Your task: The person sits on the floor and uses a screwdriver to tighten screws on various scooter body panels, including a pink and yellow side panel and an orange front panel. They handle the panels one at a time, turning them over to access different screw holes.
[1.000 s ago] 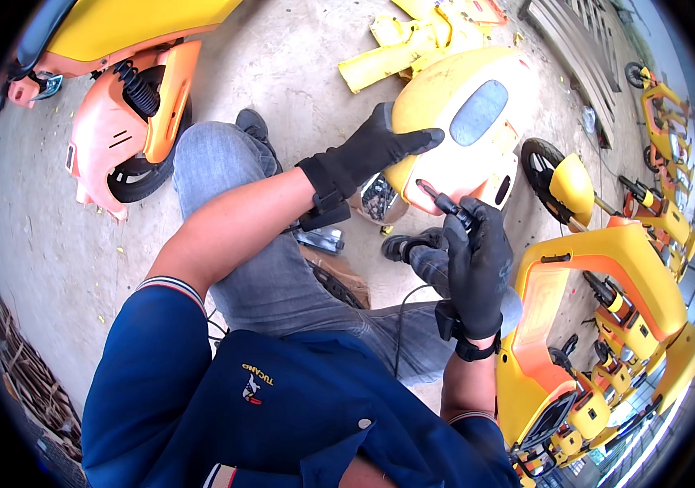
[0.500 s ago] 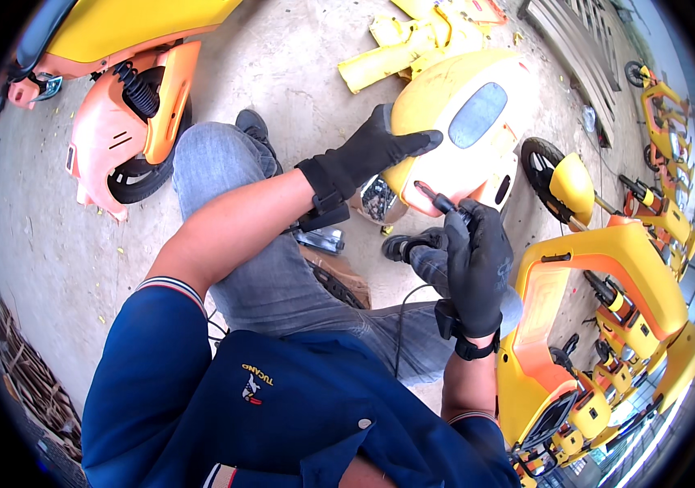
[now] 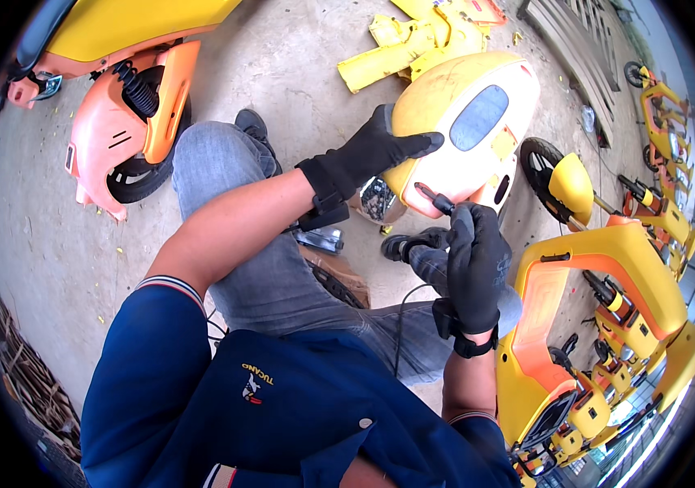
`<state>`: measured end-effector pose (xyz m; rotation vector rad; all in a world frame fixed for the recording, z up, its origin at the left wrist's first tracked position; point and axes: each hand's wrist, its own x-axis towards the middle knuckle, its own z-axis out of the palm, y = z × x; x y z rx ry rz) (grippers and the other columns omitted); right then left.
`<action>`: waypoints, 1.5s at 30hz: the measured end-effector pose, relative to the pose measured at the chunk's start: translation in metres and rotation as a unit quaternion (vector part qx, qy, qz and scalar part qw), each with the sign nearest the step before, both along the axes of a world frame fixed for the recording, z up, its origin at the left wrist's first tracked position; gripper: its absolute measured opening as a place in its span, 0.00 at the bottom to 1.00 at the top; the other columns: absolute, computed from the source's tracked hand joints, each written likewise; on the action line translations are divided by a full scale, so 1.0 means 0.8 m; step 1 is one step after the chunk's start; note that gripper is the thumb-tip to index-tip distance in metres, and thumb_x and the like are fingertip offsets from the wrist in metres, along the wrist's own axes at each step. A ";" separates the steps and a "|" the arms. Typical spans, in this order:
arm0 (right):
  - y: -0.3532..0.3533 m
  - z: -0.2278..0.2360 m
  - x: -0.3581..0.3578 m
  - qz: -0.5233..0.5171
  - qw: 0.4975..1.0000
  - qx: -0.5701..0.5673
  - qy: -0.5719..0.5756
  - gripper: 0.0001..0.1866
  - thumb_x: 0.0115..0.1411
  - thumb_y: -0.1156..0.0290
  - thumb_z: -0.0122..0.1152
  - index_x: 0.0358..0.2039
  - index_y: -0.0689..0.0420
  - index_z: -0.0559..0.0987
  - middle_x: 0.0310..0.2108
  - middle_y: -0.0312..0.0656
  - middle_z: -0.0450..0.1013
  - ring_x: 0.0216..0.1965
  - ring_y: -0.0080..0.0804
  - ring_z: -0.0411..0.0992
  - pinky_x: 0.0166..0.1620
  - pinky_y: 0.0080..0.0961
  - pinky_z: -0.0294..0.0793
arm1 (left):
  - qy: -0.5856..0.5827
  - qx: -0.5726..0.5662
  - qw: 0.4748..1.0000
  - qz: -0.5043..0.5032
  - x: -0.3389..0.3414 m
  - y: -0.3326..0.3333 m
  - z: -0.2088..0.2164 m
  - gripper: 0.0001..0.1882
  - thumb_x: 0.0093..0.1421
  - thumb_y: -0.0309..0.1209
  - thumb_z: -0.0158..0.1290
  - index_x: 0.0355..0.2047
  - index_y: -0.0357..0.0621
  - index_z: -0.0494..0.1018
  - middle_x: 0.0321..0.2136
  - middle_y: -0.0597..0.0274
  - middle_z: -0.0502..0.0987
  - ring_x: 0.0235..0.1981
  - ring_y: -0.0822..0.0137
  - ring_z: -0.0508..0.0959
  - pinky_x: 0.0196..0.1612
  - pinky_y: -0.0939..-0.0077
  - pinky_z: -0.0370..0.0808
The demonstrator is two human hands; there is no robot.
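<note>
A rounded yellow scooter body cover (image 3: pixel 422 154) with a grey oval panel (image 3: pixel 479 117) is held over my lap. My black-gloved left hand (image 3: pixel 373 150) grips its left side, the thumb laid over the top face and the other fingers hidden beneath. My gloved right hand (image 3: pixel 476 260) is closed around a slim black tool (image 3: pixel 443 203), apparently a screwdriver. Its front end lies at a dark slot (image 3: pixel 423 191) near the cover's lower edge; whether the tip is inside, I cannot tell. Below the cover's left corner shows a clear lamp-like part (image 3: pixel 377 199).
At the upper left stands a scooter's orange front end with a wheel (image 3: pixel 140 175). Broken yellow panels (image 3: pixel 388 61) lie beyond the cover. A yellow scooter frame (image 3: pixel 518 350) is close on my right, with several more scooters behind. Planks (image 3: pixel 575 65) lie far right; a cable (image 3: pixel 401 325) hangs by my leg.
My right hand has shifted slightly down and turned, its fingers now more upright around the tool. The cover has barely moved; my left hand keeps its place.
</note>
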<state>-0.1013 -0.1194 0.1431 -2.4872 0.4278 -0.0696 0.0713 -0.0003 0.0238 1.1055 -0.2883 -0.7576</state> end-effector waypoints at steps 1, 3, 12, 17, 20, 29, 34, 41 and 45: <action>0.001 0.002 0.001 -0.008 1.000 0.016 0.009 0.13 0.63 0.73 0.65 0.46 0.62 0.75 0.37 0.47 0.76 0.26 0.30 0.77 0.30 0.28 0.74 | -0.002 0.029 0.999 0.018 -0.005 0.001 0.005 0.28 0.61 0.39 0.66 0.55 0.35 0.71 0.45 0.61 0.79 0.44 0.75 0.78 0.49 0.77 0.77; 0.001 0.003 0.003 -0.011 0.999 0.033 -0.007 0.13 0.63 0.74 0.65 0.46 0.62 0.75 0.37 0.46 0.76 0.25 0.29 0.77 0.29 0.27 0.74 | 0.002 0.037 0.999 0.021 -0.005 0.003 0.011 0.28 0.61 0.38 0.66 0.56 0.35 0.70 0.46 0.61 0.79 0.45 0.75 0.77 0.49 0.77 0.77; 0.007 0.011 0.005 0.024 0.995 0.065 -0.077 0.13 0.65 0.77 0.61 0.49 0.64 0.75 0.32 0.46 0.75 0.34 0.34 0.74 0.42 0.26 0.74 | -0.006 -0.009 1.000 0.006 0.002 0.000 -0.004 0.31 0.60 0.40 0.67 0.56 0.34 0.69 0.45 0.60 0.78 0.44 0.75 0.77 0.48 0.78 0.77; 0.006 0.004 0.005 0.020 0.999 -0.007 -0.050 0.14 0.64 0.77 0.62 0.49 0.65 0.74 0.33 0.45 0.76 0.26 0.33 0.78 0.31 0.28 0.76 | -0.009 0.045 0.999 0.014 -0.001 0.000 -0.001 0.31 0.60 0.41 0.67 0.54 0.34 0.70 0.43 0.61 0.78 0.41 0.76 0.77 0.46 0.79 0.77; 0.005 -0.004 0.008 0.043 0.988 0.017 -0.148 0.12 0.65 0.75 0.61 0.48 0.64 0.75 0.30 0.45 0.76 0.24 0.35 0.76 0.30 0.28 0.75 | 0.015 -0.011 1.000 0.003 -0.002 0.002 0.011 0.31 0.59 0.42 0.67 0.54 0.34 0.70 0.42 0.62 0.78 0.39 0.76 0.77 0.45 0.80 0.77; 0.003 0.004 0.001 0.022 0.999 -0.037 -0.015 0.13 0.64 0.74 0.64 0.48 0.62 0.75 0.28 0.44 0.76 0.29 0.33 0.77 0.31 0.28 0.74 | 0.010 0.005 1.000 0.004 -0.003 0.008 0.025 0.29 0.60 0.42 0.67 0.52 0.35 0.70 0.40 0.64 0.78 0.38 0.78 0.76 0.43 0.81 0.76; 0.009 0.009 0.004 0.019 0.994 0.058 -0.089 0.12 0.64 0.74 0.63 0.47 0.63 0.75 0.30 0.48 0.76 0.30 0.35 0.77 0.33 0.28 0.74 | 0.006 -0.021 1.000 0.011 -0.003 0.002 0.013 0.29 0.59 0.42 0.67 0.51 0.35 0.70 0.39 0.64 0.77 0.38 0.78 0.76 0.42 0.81 0.76; 0.002 0.008 0.004 0.032 0.999 -0.020 -0.006 0.13 0.62 0.76 0.64 0.47 0.64 0.75 0.30 0.47 0.77 0.31 0.32 0.78 0.33 0.28 0.77 | -0.012 -0.018 1.000 0.003 -0.002 0.003 0.010 0.29 0.59 0.42 0.67 0.52 0.35 0.70 0.37 0.65 0.78 0.36 0.78 0.76 0.41 0.81 0.76; 0.008 0.008 0.007 0.025 0.998 -0.012 -0.050 0.12 0.64 0.76 0.63 0.47 0.64 0.75 0.29 0.46 0.77 0.28 0.34 0.78 0.33 0.28 0.77 | -0.018 -0.008 1.000 0.023 -0.005 0.004 0.011 0.29 0.60 0.42 0.67 0.52 0.35 0.70 0.35 0.66 0.78 0.35 0.79 0.75 0.40 0.82 0.75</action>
